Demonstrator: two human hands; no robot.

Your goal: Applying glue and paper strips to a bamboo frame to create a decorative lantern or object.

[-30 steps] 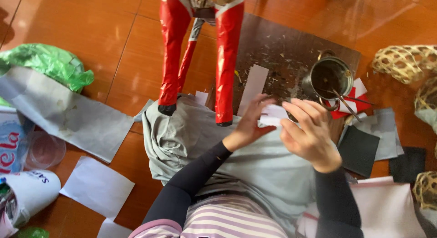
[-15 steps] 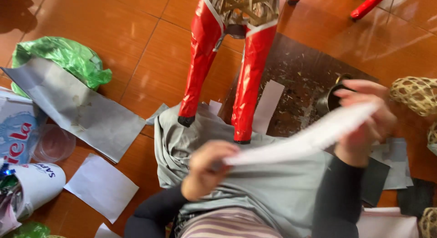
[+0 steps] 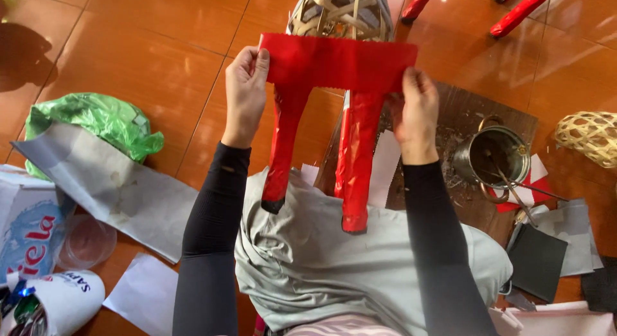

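Head view, surroundings first. I log a glossy orange tiled floor [image 3: 128, 46]. At my left: a crumpled green plastic bag [image 3: 96, 120], a long grey paper sheet [image 3: 109, 188] lying partly under it, a clear plastic cup [image 3: 87, 241], and a white printed bag [image 3: 48, 304] near the bottom corner. At my right: a dark wooden board [image 3: 472, 114] littered with scraps, a metal pot [image 3: 491, 156] standing on it with thin tools leaning inside, a dark grey paper square [image 3: 536, 262] below it, and a small woven basket form [image 3: 588, 136] at the edge. A grey cloth [image 3: 334, 265] covers my lap.

Centre: a woven bamboo frame [image 3: 340, 11] with two legs wrapped in red paper [image 3: 357, 162] stands between my forearms, its feet resting on the grey cloth. The legs block my sight of part of the board.

Hands. My left hand [image 3: 244, 85] pinches the left end of a red paper strip [image 3: 337, 63], fingers closed on its edge. My right hand [image 3: 414, 111] grips the right end the same way, thumb in front. The hands are well apart, the strip stretched flat between them, held across the frame just above the red legs.
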